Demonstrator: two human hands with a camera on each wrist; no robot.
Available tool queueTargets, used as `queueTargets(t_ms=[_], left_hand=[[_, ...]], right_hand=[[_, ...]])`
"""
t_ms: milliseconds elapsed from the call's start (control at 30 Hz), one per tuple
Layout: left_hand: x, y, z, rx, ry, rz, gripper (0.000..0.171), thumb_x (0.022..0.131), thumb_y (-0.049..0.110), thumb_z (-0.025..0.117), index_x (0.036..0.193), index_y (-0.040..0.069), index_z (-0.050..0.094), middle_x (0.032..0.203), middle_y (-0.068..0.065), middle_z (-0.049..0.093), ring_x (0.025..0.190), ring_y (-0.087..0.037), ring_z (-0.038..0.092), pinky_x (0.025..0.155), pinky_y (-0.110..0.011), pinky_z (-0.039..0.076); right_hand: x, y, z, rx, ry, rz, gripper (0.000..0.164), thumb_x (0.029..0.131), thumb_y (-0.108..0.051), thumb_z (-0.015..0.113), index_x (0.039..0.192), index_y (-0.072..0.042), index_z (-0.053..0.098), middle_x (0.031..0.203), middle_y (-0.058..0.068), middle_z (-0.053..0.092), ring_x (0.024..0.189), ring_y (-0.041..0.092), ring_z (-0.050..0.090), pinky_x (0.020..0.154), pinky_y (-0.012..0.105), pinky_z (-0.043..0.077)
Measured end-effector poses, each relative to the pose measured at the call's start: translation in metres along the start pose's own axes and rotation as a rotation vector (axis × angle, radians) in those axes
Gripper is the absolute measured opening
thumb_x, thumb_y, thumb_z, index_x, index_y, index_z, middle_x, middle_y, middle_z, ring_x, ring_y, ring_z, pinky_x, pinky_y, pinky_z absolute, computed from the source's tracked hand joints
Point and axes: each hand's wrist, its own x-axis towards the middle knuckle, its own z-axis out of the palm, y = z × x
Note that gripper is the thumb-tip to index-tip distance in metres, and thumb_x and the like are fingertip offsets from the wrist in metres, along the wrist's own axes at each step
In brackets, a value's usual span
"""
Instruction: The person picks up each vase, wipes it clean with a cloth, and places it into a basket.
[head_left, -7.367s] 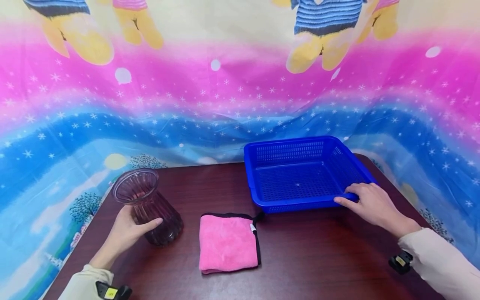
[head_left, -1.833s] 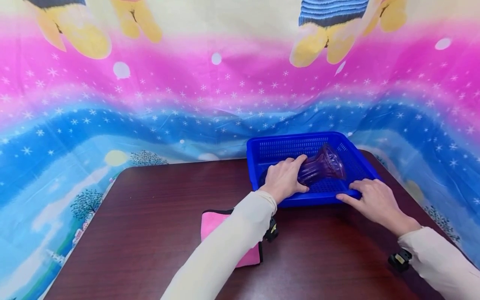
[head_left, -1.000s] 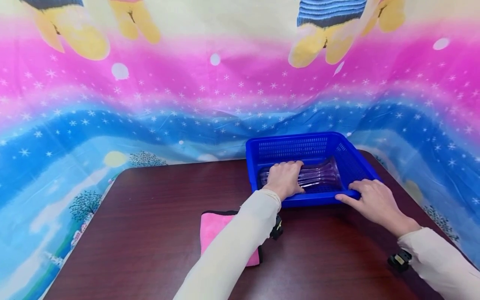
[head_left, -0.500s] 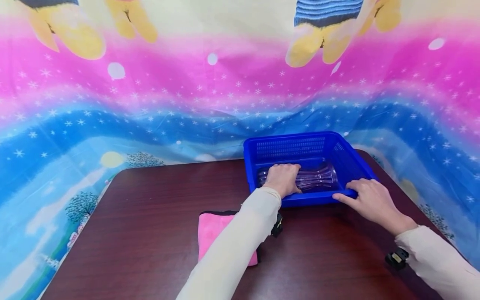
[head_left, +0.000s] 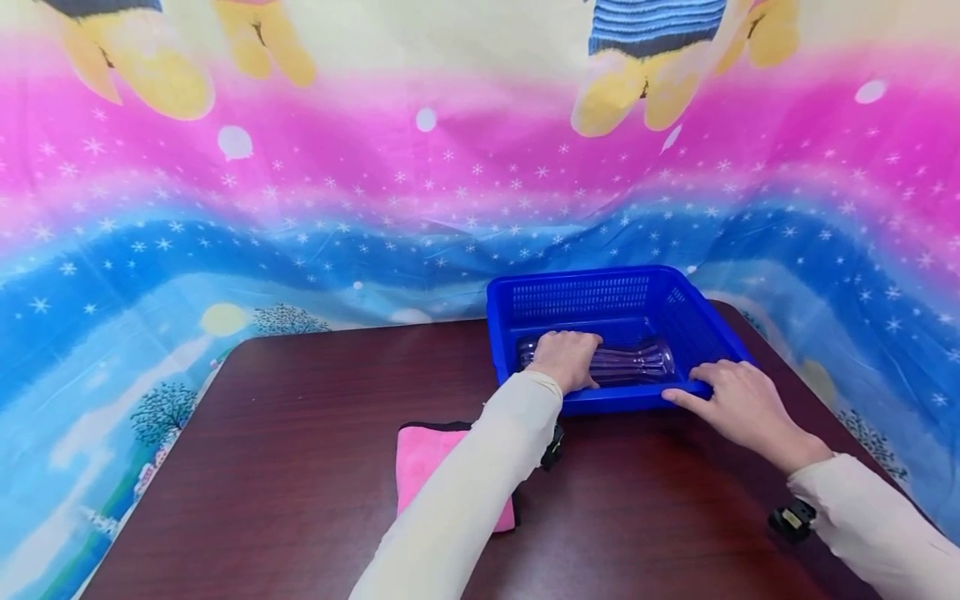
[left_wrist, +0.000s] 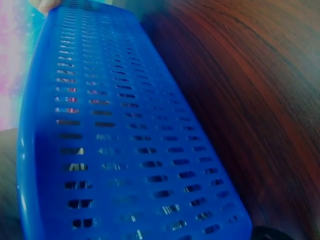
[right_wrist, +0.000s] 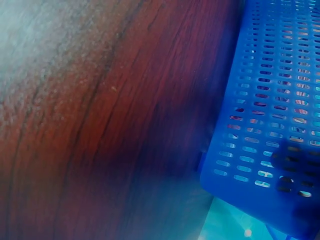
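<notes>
A purple ribbed glass vase [head_left: 633, 360] lies on its side inside the blue plastic basket [head_left: 615, 402], its flared mouth to the right. My left hand [head_left: 564, 360] reaches over the basket's front rim and holds the vase around its body; its fingertips are hidden. At the basket's front right corner, my right hand [head_left: 742, 408] grips the rim, thumb along the front and fingers over the edge. Both wrist views look mainly at the basket's slotted wall [left_wrist: 115, 120], with a bit of a hand at the left edge of the left one.
A folded pink cloth [head_left: 427, 462] with black edging lies on the dark wooden table [head_left: 315, 417], partly covered by the left sleeve [head_left: 465, 492]. Behind the table hangs a colourful printed curtain [head_left: 420, 183].
The vase, upright at the table's left in the oldest frame, was brought over the basket by my left hand and laid down inside. My right hand has stayed on the rim.
</notes>
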Motion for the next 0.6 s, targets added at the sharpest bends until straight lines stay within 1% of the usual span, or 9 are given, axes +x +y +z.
queueTargets(t_ms=[233, 433, 600], left_hand=[[-0.001, -0.004, 0.000, -0.004, -0.032, 0.011, 0.072, 0.077, 0.057, 0.072, 0.140, 0.036, 0.047, 0.139, 0.014, 0.057, 0.124, -0.010, 0.058, 0.103, -0.032, 0.047], [-0.005, -0.011, -0.003, -0.005, -0.019, 0.011, 0.073, 0.076, 0.061, 0.071, 0.139, 0.034, 0.048, 0.138, 0.012, 0.058, 0.125, -0.012, 0.057, 0.110, -0.036, 0.042], [-0.008, -0.012, -0.007, 0.000, -0.018, 0.026, 0.072, 0.078, 0.060, 0.069, 0.141, 0.032, 0.047, 0.140, 0.010, 0.057, 0.126, -0.014, 0.057, 0.114, -0.040, 0.038]], right_hand=[[0.000, 0.000, 0.002, 0.002, 0.018, -0.007, 0.067, 0.086, -0.061, 0.059, 0.106, 0.001, 0.071, 0.102, 0.023, 0.072, 0.093, 0.037, 0.063, 0.083, 0.055, 0.048], [0.000, 0.001, 0.004, 0.009, 0.064, -0.024, 0.062, 0.084, -0.059, 0.063, 0.103, -0.001, 0.073, 0.099, 0.021, 0.073, 0.091, 0.036, 0.064, 0.081, 0.053, 0.049], [-0.001, 0.002, 0.004, 0.020, 0.075, -0.027, 0.060, 0.084, -0.058, 0.064, 0.102, -0.001, 0.073, 0.098, 0.021, 0.073, 0.090, 0.036, 0.063, 0.081, 0.054, 0.048]])
